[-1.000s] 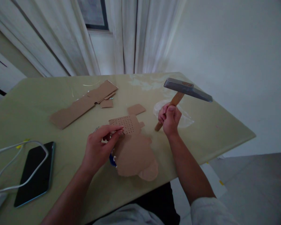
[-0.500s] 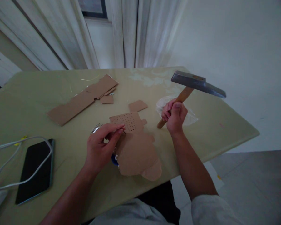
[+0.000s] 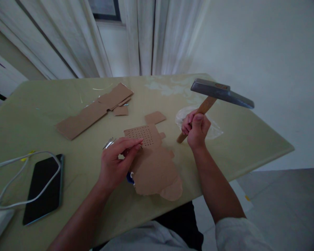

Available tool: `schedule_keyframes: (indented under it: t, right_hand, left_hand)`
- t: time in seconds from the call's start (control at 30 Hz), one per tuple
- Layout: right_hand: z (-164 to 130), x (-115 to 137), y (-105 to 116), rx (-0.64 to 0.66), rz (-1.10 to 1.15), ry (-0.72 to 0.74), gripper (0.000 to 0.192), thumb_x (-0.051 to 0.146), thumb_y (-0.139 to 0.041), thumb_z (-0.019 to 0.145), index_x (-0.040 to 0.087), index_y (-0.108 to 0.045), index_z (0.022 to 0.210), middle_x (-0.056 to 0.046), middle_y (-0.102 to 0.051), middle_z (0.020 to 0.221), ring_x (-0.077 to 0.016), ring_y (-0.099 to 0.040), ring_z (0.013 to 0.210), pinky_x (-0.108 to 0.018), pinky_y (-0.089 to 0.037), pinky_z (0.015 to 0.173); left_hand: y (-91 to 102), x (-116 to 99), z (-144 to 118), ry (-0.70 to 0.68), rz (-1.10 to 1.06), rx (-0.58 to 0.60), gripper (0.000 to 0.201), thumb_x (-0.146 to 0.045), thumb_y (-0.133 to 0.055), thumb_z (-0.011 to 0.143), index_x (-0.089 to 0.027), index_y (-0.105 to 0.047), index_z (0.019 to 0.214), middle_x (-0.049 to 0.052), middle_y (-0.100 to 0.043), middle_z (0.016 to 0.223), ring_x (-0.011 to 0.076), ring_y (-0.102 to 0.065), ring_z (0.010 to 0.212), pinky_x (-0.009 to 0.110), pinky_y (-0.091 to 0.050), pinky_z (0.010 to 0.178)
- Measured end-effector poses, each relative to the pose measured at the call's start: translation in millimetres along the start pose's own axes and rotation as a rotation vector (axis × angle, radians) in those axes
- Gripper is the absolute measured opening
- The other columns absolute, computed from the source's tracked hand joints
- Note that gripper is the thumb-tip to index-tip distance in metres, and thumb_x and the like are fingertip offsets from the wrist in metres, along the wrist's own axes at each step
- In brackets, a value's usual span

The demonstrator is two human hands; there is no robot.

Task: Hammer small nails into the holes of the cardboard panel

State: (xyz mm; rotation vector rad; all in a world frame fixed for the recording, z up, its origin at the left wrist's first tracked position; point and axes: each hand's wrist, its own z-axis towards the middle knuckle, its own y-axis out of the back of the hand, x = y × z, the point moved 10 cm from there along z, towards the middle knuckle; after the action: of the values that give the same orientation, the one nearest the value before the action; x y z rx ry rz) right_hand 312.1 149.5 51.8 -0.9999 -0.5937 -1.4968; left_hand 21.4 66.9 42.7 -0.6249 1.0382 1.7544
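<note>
Nail pinched at the dotted cardboard, hammer raised: the strike is not yet made.

At the far left a dark phone [image 3: 44, 190] lies under a white cable [image 3: 21, 160] on the greenish surface [image 3: 36, 118], with long cardboard offcuts [image 3: 94, 109] further back. The left hand [image 3: 117, 164] has its fingers [image 3: 132, 142] drawn narrow at the near-left edge of the perforated cardboard piece [image 3: 151, 157], which lies flat mid-surface; they seem to pinch a small nail, though it is too thin to be sure, and a few spare nails [image 3: 108, 143] stick out behind the knuckles. The grid of holes looks already punched. To the right, the right hand [image 3: 196, 129] is wrapped tight round the wooden handle of the hammer [image 3: 221, 94], its head held high, well apart from the cardboard.
</note>
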Motion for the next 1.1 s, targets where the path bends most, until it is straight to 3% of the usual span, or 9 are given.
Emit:
schedule_keyframes:
  t: [0.2, 0.27, 0.37, 0.53, 0.83, 0.97, 1.1]
  right_hand:
    - [0, -3, 2, -0.013, -0.034, -0.036, 0.067, 0.091, -0.067, 0.093, 0.029, -0.048, 0.076, 0.01, -0.033, 0.053, -0.01, -0.026, 0.04, -0.027, -0.024, 0.036]
    - [0, -2, 1, -0.01, -0.027, -0.033, 0.067, 0.09, -0.068, 0.093, 0.029, -0.049, 0.076, 0.01, -0.032, 0.053, -0.01, -0.026, 0.04, -0.027, -0.024, 0.036]
    - [0, 0, 1, -0.007, 0.01, -0.011, 0.065, 0.087, -0.071, 0.094, 0.028, -0.051, 0.075, 0.01, -0.033, 0.053, -0.0094, -0.027, 0.039, -0.026, -0.024, 0.036]
    - [0, 2, -1, 0.015, 0.065, 0.014, 0.059, 0.078, -0.073, 0.098, 0.027, -0.053, 0.077, 0.01, -0.034, 0.053, -0.0086, -0.027, 0.039, -0.024, -0.023, 0.035]
    - [0, 2, -1, 0.004, 0.005, 0.003, 0.063, 0.085, -0.068, 0.097, 0.028, -0.049, 0.076, 0.01, -0.033, 0.055, -0.0089, -0.026, 0.04, -0.025, -0.024, 0.036]
    - [0, 4, -2, 0.022, 0.051, 0.011, 0.06, 0.079, -0.072, 0.099, 0.027, -0.052, 0.076, 0.01, -0.033, 0.054, -0.008, -0.027, 0.04, -0.024, -0.024, 0.036]
    - [2, 1, -3, 0.046, 0.006, -0.015, 0.065, 0.086, -0.067, 0.097, 0.028, -0.048, 0.076, 0.011, -0.031, 0.053, -0.0086, -0.025, 0.039, -0.024, -0.024, 0.036]
  left_hand:
    - [-3.4, 3, 1, 0.061, 0.026, 0.02, 0.027, -0.024, -0.08, 0.1, -0.029, -0.086, 0.126, -0.001, -0.086, 0.097, 0.0101, -0.059, 0.064, 0.023, -0.05, 0.062]
    - [-4.3, 6, 0, 0.082, 0.035, 0.032, 0.021, -0.025, -0.08, 0.1, -0.028, -0.087, 0.119, -0.002, -0.085, 0.093, 0.0099, -0.057, 0.062, 0.023, -0.048, 0.06]
    - [-6.7, 9, 0, 0.1, 0.034, 0.059, 0.01, -0.027, -0.079, 0.1, -0.027, -0.087, 0.106, -0.002, -0.084, 0.09, 0.0107, -0.058, 0.062, 0.024, -0.044, 0.058]
    - [-8.5, 11, -1, 0.134, 0.02, 0.076, 0.011, -0.03, -0.078, 0.101, -0.025, -0.086, 0.106, 0.002, -0.087, 0.096, 0.013, -0.065, 0.065, 0.026, -0.046, 0.058]
    - [-6.6, 3, 2, 0.106, 0.062, 0.066, 0.01, -0.028, -0.078, 0.099, -0.024, -0.086, 0.103, 0.0, -0.083, 0.085, 0.0106, -0.057, 0.058, 0.024, -0.043, 0.055]
    - [-6.4, 1, 3, 0.111, 0.068, 0.065, 0.01, -0.028, -0.078, 0.099, -0.025, -0.086, 0.102, 0.0, -0.083, 0.085, 0.0114, -0.06, 0.06, 0.024, -0.044, 0.055]
    - [-6.8, 0, 3, 0.106, 0.061, 0.067, 0.009, -0.028, -0.078, 0.098, -0.025, -0.086, 0.101, 0.0, -0.083, 0.086, 0.0117, -0.063, 0.06, 0.024, -0.046, 0.055]
